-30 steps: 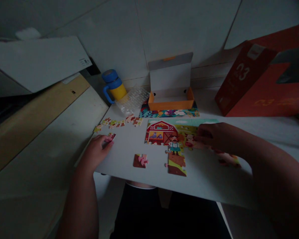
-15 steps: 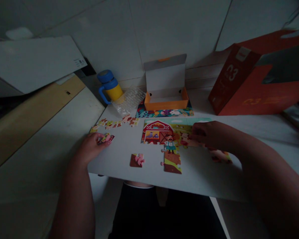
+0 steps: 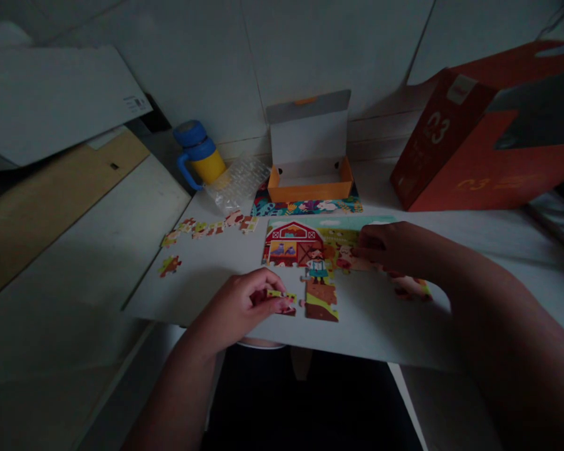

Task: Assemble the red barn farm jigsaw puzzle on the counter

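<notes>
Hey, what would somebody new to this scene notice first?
Probably the big red box on the right, then the bright farm puzzle in the middle, its right part under the right hand. Nearer the front, the left hand grips a puzzle piece; a blue-and-yellow cup stands at the back left.

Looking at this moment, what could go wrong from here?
The left hand, holding a puzzle piece close to the farmer column, might nudge that column out of line. The right hand, over the puzzle's cow section, could shift joined pieces. The loose orange-and-green piece lies near the table's left edge and could get knocked off.
</notes>
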Demonstrator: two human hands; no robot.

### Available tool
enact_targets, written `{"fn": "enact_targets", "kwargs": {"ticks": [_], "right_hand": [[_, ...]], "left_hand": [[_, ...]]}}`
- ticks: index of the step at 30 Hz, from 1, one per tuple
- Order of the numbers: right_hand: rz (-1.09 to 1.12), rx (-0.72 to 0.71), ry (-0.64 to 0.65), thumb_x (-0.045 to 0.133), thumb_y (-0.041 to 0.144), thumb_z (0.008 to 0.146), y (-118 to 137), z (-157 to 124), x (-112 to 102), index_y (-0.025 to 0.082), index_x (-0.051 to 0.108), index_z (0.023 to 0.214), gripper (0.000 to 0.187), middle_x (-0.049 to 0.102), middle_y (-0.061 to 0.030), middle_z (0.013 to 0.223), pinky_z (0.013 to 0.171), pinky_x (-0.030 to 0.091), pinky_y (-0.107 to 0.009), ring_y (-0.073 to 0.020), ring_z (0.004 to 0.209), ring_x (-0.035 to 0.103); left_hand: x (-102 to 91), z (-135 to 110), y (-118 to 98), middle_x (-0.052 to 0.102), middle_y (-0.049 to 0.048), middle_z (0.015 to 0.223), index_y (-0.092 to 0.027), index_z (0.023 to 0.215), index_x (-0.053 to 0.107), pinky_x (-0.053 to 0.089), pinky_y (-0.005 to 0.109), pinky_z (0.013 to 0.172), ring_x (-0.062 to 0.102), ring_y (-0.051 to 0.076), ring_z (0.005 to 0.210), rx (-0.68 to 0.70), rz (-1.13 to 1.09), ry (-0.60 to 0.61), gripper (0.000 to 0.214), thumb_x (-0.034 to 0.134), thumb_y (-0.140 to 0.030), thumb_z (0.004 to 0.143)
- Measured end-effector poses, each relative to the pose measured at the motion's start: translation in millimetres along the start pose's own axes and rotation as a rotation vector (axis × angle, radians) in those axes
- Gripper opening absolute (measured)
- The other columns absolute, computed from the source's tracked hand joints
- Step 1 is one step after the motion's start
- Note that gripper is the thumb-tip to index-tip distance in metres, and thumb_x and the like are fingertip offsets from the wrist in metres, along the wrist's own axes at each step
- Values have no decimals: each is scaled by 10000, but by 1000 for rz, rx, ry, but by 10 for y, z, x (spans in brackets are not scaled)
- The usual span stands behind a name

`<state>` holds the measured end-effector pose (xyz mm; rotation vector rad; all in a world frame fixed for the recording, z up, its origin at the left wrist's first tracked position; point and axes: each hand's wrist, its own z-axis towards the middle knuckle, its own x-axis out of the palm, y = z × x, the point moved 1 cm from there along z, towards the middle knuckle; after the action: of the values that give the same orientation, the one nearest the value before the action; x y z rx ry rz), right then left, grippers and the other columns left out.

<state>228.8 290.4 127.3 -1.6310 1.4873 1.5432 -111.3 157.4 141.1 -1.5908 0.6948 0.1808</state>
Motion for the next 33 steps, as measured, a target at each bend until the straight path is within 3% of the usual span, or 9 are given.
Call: {"fn": "enact_targets", "kwargs": {"ticks": [4, 10, 16, 26, 33], "right_hand": [[18, 1, 6, 631, 476, 983, 18, -1, -22, 245, 712, 945, 248, 766, -42, 784, 600, 415, -310, -184, 600, 650], [-10, 34, -1, 649, 489, 994, 91, -32, -68, 252, 705, 921, 254, 754, -37, 774, 619, 409, -308, -184, 619, 654], [15, 25, 13, 623, 495, 1000, 94, -43, -63, 249, 679, 915, 267, 754, -42, 753, 600, 391, -313, -182, 583, 641], [-15, 24, 23, 600, 507, 995, 88, -44, -71, 244, 693, 963, 281, 760, -47, 797, 604, 385, -314, -186, 608, 638], [-25, 19, 34, 604, 494, 1003, 102, -53, -82, 242, 684, 962, 268, 759, -45, 787, 606, 387, -314, -184, 618, 651]], "left_hand": [[188, 102, -38, 795, -16, 952, -245, 1047, 731, 545, 281, 740, 743, 157, 858, 87, 145, -16, 110, 789, -327, 1003], [210, 155, -36, 773, 11, 1041, -241, 1035, 741, 562, 382, 898, 724, 207, 999, 180, 382, -87, 120, 835, -286, 974], [197, 90, -3, 737, 54, 1285, -269, 1233, 728, 542, 481, 1076, 687, 258, 1209, 329, 474, -6, 372, 908, -331, 913], [261, 43, -15, 729, 62, 1271, -262, 1180, 772, 540, 481, 1072, 672, 270, 1208, 380, 554, 0, 279, 885, -324, 933], [273, -41, -66, 709, 59, 1340, -306, 1200, 787, 542, 501, 1093, 655, 270, 1256, 375, 601, 18, 179, 764, -364, 1032]]}}
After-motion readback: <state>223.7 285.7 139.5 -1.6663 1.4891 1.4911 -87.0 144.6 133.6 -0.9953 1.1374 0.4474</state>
